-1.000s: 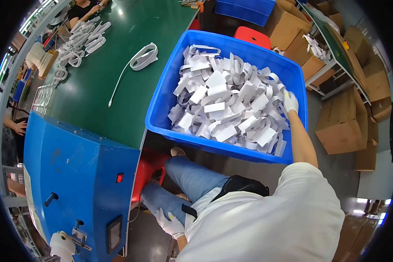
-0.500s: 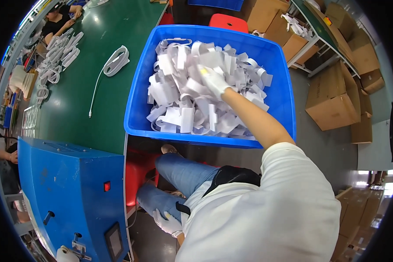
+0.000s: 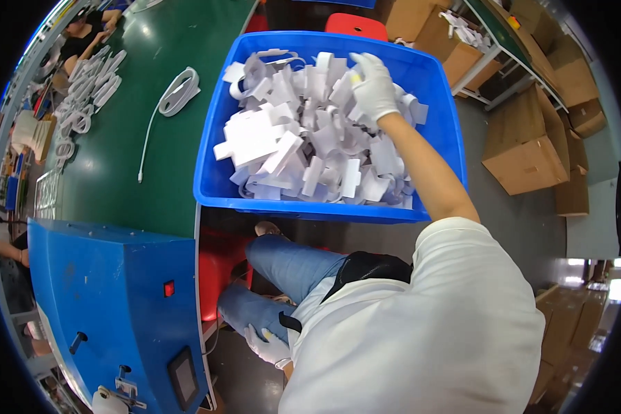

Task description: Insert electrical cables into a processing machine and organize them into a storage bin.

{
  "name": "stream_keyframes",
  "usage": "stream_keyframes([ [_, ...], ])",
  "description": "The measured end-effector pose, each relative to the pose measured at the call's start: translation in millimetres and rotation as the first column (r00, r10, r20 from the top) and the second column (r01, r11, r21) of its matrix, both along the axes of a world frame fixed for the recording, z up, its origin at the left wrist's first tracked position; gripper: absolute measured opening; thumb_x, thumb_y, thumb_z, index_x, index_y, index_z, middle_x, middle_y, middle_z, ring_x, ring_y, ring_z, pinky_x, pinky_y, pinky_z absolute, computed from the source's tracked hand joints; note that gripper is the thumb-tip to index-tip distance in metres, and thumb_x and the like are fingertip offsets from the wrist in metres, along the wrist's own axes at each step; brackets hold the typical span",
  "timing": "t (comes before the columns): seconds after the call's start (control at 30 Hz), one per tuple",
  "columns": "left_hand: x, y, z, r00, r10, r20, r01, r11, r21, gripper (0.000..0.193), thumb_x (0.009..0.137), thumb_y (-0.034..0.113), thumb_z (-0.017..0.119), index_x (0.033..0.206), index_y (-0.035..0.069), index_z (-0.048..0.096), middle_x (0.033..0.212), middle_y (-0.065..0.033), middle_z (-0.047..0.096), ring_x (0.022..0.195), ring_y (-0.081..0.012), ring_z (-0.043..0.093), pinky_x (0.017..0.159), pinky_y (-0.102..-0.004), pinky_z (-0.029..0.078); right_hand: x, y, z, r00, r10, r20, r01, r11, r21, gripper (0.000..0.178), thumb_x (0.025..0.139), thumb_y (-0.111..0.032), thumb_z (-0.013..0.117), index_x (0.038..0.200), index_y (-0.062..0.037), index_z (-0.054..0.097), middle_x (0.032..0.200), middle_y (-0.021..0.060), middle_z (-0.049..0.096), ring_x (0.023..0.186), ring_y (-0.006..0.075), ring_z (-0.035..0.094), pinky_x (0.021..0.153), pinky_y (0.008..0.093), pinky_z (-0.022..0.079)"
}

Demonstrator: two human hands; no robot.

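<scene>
A big blue plastic bin (image 3: 208,159) is heaped with curled white paper-like strips (image 3: 255,141), many of them bent into loops with flat tabs. Over the right part of the heap is my right hand (image 3: 376,90) in a white glove, its fingers loosely bent and apart. I see nothing held in it, though its palm side is partly hidden. My left hand (image 3: 268,347), also gloved in white, lies by my thigh with its fingers spread and nothing in them.
Left of the bin is a green table (image 3: 176,152) with a coiled white cable (image 3: 179,93) and a pile of more coils (image 3: 93,90). A blue machine (image 3: 117,303) stands nearer me. Cardboard boxes (image 3: 524,148) and a red stool (image 3: 357,26) stand beyond. Another person (image 3: 83,41) sits far left.
My right hand has moved right and a little farther away across the heap. Strips at the heap's left lie differently, with a flat bunch now on top. My left hand stays by my thigh.
</scene>
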State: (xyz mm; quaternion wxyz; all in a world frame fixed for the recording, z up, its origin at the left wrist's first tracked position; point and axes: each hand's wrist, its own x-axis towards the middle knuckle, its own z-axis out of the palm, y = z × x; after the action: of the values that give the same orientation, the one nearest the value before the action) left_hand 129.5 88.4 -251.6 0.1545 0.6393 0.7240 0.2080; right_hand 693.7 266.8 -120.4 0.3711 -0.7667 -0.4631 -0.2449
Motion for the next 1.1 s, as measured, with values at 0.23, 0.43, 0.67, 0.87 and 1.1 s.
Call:
stream_keyframes([
  [0.23, -13.4, -0.2, -14.2, 1.000, 0.003, 0.013, -0.003, 1.000, -0.016, 0.037, 0.086, 0.014, 0.057, 0.119, -0.002, 0.057, 0.124, -0.0214, 0.054, 0.117, -0.0353, 0.050, 0.102, -0.0421, 0.037, 85.8, -86.1, -42.8, 0.720, -0.649, -0.247, 0.385, 0.670, -0.635, 0.035, 0.084, -0.023, 0.054, 0.116, -0.0105, 0.052, 0.124, 0.0195, 0.050, 0.110, 0.0393, 0.054, 0.089, 0.0487, 0.046],
  [0.43, -47.1, -5.4, -59.3, 0.979, -0.116, -0.165, 0.137, 0.982, 0.126, 0.036, 0.086, 0.017, 0.058, 0.118, 0.000, 0.060, 0.126, -0.0205, 0.054, 0.119, -0.0340, 0.050, 0.101, -0.0410, 0.039, 97.9, -118.9, -81.4, 0.601, -0.724, -0.338, 0.352, 0.619, -0.702, 0.033, 0.082, -0.026, 0.061, 0.111, -0.0088, 0.060, 0.116, 0.0201, 0.059, 0.107, 0.0346, 0.059, 0.089, 0.0452, 0.048],
  [0.67, -32.0, -7.0, -58.3, 0.978, -0.133, -0.162, 0.165, 0.965, 0.203, 0.036, 0.086, 0.022, 0.058, 0.116, 0.001, 0.060, 0.119, -0.0191, 0.058, 0.109, -0.0337, 0.055, 0.096, -0.0408, 0.042, 90.2, -125.5, -74.8, 0.636, -0.767, -0.085, 0.418, 0.434, -0.798, 0.025, 0.086, -0.017, 0.052, 0.106, -0.0103, 0.067, 0.113, 0.0166, 0.059, 0.104, 0.0326, 0.061, 0.083, 0.0418, 0.050],
  [0.87, -14.2, 3.3, -71.9, 0.977, -0.145, -0.156, 0.187, 0.934, 0.304, 0.036, 0.087, 0.025, 0.058, 0.115, 0.003, 0.060, 0.115, -0.0168, 0.060, 0.102, -0.0322, 0.058, 0.089, -0.0398, 0.045, 54.8, -107.4, 35.3, 0.931, -0.366, 0.015, 0.313, 0.775, -0.549, 0.021, 0.079, -0.021, 0.058, 0.096, -0.0099, 0.065, 0.099, 0.0153, 0.062, 0.096, 0.0342, 0.061, 0.077, 0.0455, 0.049],
  [1.1, -13.4, 11.9, -80.1, 0.971, -0.177, -0.161, 0.229, 0.881, 0.413, 0.035, 0.088, 0.029, 0.057, 0.113, 0.004, 0.061, 0.110, -0.0141, 0.063, 0.094, -0.0305, 0.062, 0.082, -0.0386, 0.049, -25.2, -94.7, 116.3, 0.998, -0.010, -0.057, -0.026, 0.811, -0.584, 0.022, 0.075, -0.016, 0.060, 0.096, -0.0103, 0.060, 0.090, 0.0140, 0.065, 0.085, 0.0327, 0.064, 0.070, 0.0437, 0.050],
])
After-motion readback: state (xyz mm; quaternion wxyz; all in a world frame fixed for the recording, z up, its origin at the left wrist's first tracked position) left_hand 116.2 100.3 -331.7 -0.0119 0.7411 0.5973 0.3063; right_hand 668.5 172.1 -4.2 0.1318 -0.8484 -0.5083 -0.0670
